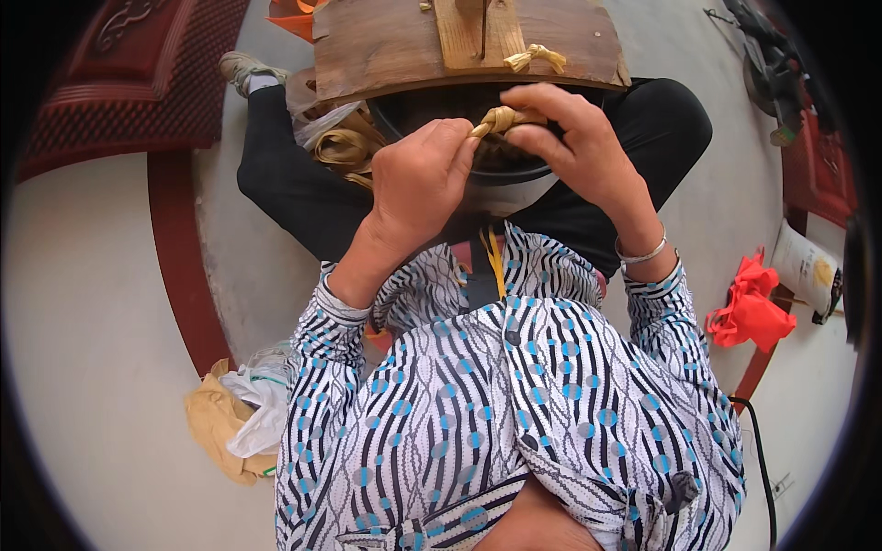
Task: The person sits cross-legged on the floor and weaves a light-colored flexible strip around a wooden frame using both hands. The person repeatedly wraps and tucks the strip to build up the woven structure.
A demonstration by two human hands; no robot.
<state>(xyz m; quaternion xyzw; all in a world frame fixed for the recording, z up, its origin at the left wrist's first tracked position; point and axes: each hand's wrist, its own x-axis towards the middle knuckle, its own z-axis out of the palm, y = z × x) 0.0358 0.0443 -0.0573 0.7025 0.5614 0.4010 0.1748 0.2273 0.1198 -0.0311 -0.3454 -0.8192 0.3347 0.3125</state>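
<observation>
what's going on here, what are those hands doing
A person's bare hands are working a knotted tan strip above a dark tub. The left hand pinches one end; the right hand curls about the other. A small knotted piece lies on the wooden board beyond, and a tan coil sits left of the tub.

On your left, a brown bag [211, 424] and a white bag [261, 424] lie crumpled together; a dark-red door [119, 50] shows upper left. On your right, a red bag [751, 305] sits beside a white container [805, 262], a black cable [763, 466] curves below, and black gear [761, 78], kind unclear, stands farther up.
</observation>
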